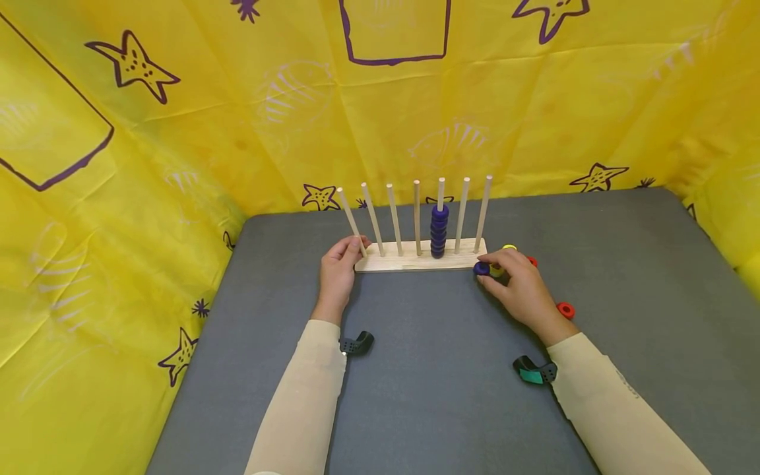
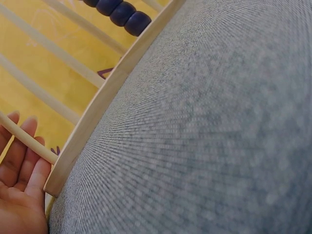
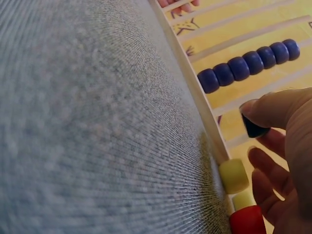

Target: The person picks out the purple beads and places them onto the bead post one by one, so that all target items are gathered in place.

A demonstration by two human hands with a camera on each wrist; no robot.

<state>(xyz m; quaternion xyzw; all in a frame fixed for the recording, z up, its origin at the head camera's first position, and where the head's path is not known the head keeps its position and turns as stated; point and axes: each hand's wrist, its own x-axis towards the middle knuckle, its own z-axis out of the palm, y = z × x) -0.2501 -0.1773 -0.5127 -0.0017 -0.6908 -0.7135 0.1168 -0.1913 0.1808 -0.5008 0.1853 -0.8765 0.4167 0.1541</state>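
Note:
A wooden peg stand (image 1: 410,262) with several upright pegs stands on the grey table. Dark blue beads (image 1: 438,232) are stacked on one peg right of its middle. At the stand's left end my left hand (image 1: 338,274) holds the base, its fingers passing behind the outermost peg (image 2: 30,139). Thumb and finger of my right hand (image 1: 522,290) pinch a dark blue bead (image 1: 481,268) just off the stand's right front corner. Beneath and beside that hand are yellow beads (image 3: 234,176), partly hidden in the head view.
Red beads lie right of my right hand, one (image 1: 566,310) near the wrist and another (image 1: 532,262) farther back. A yellow patterned cloth (image 1: 380,119) hangs behind the table (image 1: 427,382) and at its sides.

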